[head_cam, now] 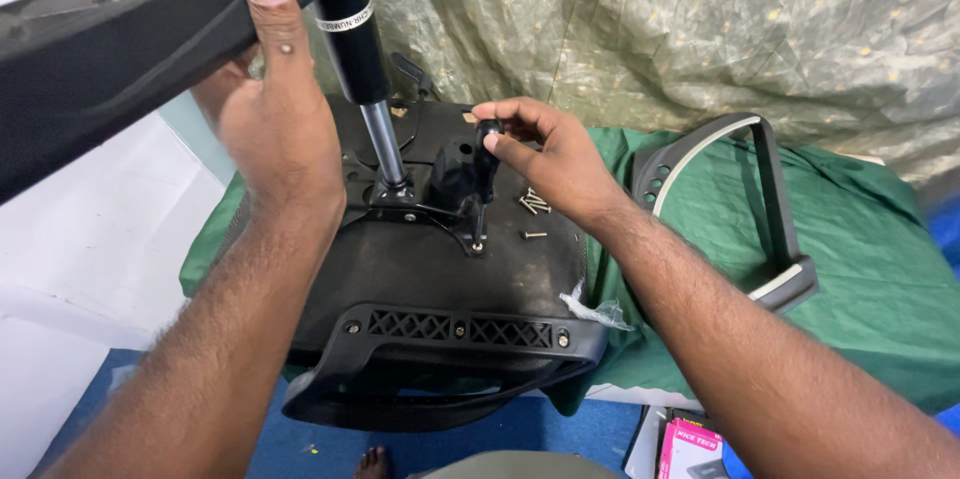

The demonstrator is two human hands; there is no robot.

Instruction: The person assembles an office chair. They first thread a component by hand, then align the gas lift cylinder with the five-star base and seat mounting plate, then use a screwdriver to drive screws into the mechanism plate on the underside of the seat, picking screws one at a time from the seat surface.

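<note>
An upturned black chair seat (440,269) lies on a green cloth (860,269). A metal plate (420,204) with a gas lift cylinder (365,69) stands on its underside. My left hand (275,109) presses flat against the black chair base (110,29) that spans the top of the view. My right hand (545,154) grips a black-handled screwdriver (484,164), held upright with its tip on a screw at the plate's corner (476,245). Several loose screws (535,204) lie on the seat beside my right wrist.
A grey chair armrest (770,209) lies on the cloth at right. A clear plastic bag (595,309) rests at the seat's right edge. A pink box (690,444) sits on the blue floor below. A patterned curtain (700,29) hangs behind; a white wall (90,229) is at left.
</note>
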